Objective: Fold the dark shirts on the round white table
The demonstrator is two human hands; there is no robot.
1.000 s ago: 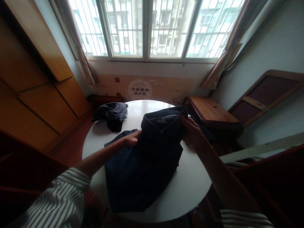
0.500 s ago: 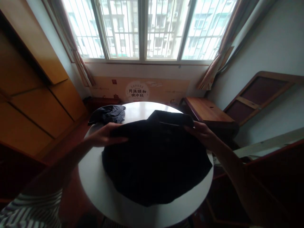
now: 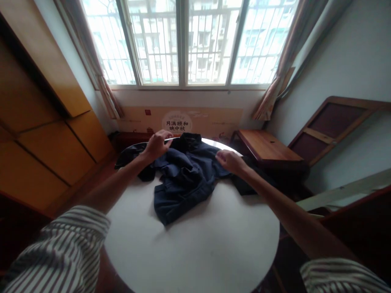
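As a rumpled navy cloth shirt [image 3: 187, 177], likely light, soft and best held by its collar [image 3: 192, 139], lies on a round white table [image 3: 195, 252], the left hand [image 3: 157, 144] gapes, seemingly empty; the right hand [image 3: 230, 160] curls, grip unclear.

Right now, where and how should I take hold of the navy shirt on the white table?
Probably the cloth on either side of the collar, one hand each, coming from above. The navy shirt lies with its collar at the far end, between your left hand and right hand, while its lower part bunches in loose folds toward you.
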